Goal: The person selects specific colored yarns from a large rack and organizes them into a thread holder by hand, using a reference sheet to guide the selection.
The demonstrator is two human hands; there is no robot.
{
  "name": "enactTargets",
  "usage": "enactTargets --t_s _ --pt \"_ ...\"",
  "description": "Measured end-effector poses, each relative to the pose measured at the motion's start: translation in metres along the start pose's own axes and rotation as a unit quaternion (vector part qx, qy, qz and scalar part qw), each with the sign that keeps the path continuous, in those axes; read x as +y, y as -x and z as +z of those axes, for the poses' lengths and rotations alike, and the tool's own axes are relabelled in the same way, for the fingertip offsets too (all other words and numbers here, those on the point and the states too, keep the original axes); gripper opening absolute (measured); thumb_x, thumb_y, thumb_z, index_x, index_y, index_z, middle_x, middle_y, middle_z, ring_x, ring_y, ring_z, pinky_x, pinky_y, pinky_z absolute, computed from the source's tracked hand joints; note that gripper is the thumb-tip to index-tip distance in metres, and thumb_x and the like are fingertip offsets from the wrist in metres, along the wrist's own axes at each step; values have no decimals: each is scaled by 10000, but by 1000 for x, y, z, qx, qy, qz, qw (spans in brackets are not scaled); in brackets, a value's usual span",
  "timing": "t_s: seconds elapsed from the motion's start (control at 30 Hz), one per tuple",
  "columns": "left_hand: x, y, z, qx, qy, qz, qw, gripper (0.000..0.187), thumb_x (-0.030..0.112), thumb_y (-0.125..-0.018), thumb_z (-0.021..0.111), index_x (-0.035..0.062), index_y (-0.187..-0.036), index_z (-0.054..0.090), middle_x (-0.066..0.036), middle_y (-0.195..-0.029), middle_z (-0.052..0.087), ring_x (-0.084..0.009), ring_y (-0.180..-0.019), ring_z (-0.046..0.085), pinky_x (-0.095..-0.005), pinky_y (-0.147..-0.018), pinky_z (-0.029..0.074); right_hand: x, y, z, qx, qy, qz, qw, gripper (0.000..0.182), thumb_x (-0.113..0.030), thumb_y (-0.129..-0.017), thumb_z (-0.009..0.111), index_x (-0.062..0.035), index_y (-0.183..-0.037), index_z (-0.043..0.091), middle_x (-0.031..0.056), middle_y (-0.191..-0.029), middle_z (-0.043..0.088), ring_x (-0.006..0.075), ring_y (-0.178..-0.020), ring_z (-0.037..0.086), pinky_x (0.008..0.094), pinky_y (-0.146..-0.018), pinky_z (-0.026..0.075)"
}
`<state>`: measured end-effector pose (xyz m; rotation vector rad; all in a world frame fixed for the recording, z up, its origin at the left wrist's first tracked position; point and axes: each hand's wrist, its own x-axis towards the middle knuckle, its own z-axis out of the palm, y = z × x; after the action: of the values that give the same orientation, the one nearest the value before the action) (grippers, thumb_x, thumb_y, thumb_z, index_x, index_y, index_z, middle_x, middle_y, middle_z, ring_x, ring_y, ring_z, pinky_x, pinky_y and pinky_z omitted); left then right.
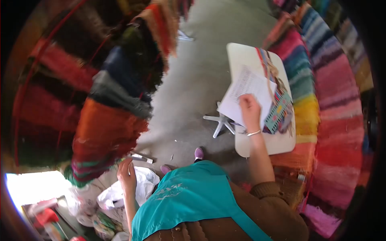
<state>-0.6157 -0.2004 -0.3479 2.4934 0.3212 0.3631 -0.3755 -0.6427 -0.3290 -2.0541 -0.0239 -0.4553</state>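
My right hand (pixel 250 107) is over sheets of paper (pixel 237 98) on a small white table (pixel 239 56). Its fingers are curled in, and whatever they may hold is hidden. Small print in rows covers part of the paper. Beside the sheets lies a teal patterned strip (pixel 277 113) with colored bands (pixel 266 64) running up from it. My left hand (pixel 127 176) is low on the left, by the lower end of an orange yarn bundle (pixel 108 128) and above a white plastic bag (pixel 146 180). Its fingers are bent together; anything between them is too small to make out.
Hanging bundles of colored yarn (pixel 337 116) line the right side, and dark red and brown ones (pixel 60 108) the left. A grey floor (pixel 197 68) runs between them. A star-shaped table foot (pixel 220 121) stands there. Filled plastic bags (pixel 82 201) sit at lower left.
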Motion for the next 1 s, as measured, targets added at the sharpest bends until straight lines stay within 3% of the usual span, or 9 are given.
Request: enactTargets --t_s 0.13,0.23,0.33,0.47,0.57,0.8,0.87,0.93,1.0 --pt "-1 6 -43 70 -4 -6 998 166 30 -882 607 16 -1029 682 -147 -1085 664 -333 -1024 633 -396 -895 505 -90 71 112 -273 -89 -11 958 45 -58 -878 648 -15 -891 651 -9 -672 580 47 -635 519 219 -568 423" --pt "1 6 -81 137 -17 13 990 177 19 -853 624 21 -1020 685 -123 -1082 671 -318 -1014 639 -405 -885 507 -137 120 172 -405 -98 -102 903 61 -108 -850 659 -56 -882 657 93 -796 669 230 -666 657 315 -597 509" --pt "-10 18 -107 191 -30 27 981 185 23 -843 640 13 -1021 687 -133 -1069 679 -316 -1023 643 -414 -895 506 -180 150 198 -493 -104 -136 853 47 -109 -845 647 -71 -873 655 86 -813 661 236 -686 657 339 -605 513" --pt "-24 37 -131 240 17 -24 970 161 3 -863 633 -10 -1013 690 -146 -1054 680 -315 -977 660 -387 -857 525 -206 165 224 -521 -88 -192 827 46 -116 -840 644 -76 -862 648 78 -804 656 248 -679 650 341 -601 507" --pt "-31 44 -145 267 26 -35 963 170 8 -878 625 11 -1032 697 -145 -1057 685 -305 -969 666 -372 -855 525 -217 164 244 -505 -104 -246 821 88 -112 -851 651 -41 -900 665 91 -820 673 192 -644 638 295 -562 492" --pt "-34 22 -161 241 19 3 970 216 13 -863 642 17 -1075 686 -146 -1137 660 -301 -1024 650 -372 -858 532 -223 179 260 -512 -112 -217 823 104 -150 -869 664 -54 -911 665 81 -805 676 193 -670 652 301 -620 513" --pt "-29 9 -166 210 71 -19 975 264 21 -849 653 15 -1113 670 -172 -1201 626 -331 -1068 634 -389 -915 513 -219 184 257 -534 -138 -175 816 100 -153 -869 642 -57 -894 649 109 -794 657 241 -688 660 340 -628 514" --pt "-29 -15 -189 215 9 55 975 288 33 -840 661 15 -1128 667 -173 -1231 616 -341 -1126 611 -401 -957 494 -226 176 256 -537 -154 -166 813 95 -142 -870 640 -53 -901 653 104 -794 665 217 -684 660 325 -633 518" --pt "-28 -45 -223 258 -82 101 957 318 41 -828 666 9 -1144 663 -184 -1250 611 -359 -1198 573 -419 -1016 464 -238 163 252 -543 -164 -132 813 101 -120 -884 643 -25 -912 661 59 -781 665 100 -671 597 268 -638 497"
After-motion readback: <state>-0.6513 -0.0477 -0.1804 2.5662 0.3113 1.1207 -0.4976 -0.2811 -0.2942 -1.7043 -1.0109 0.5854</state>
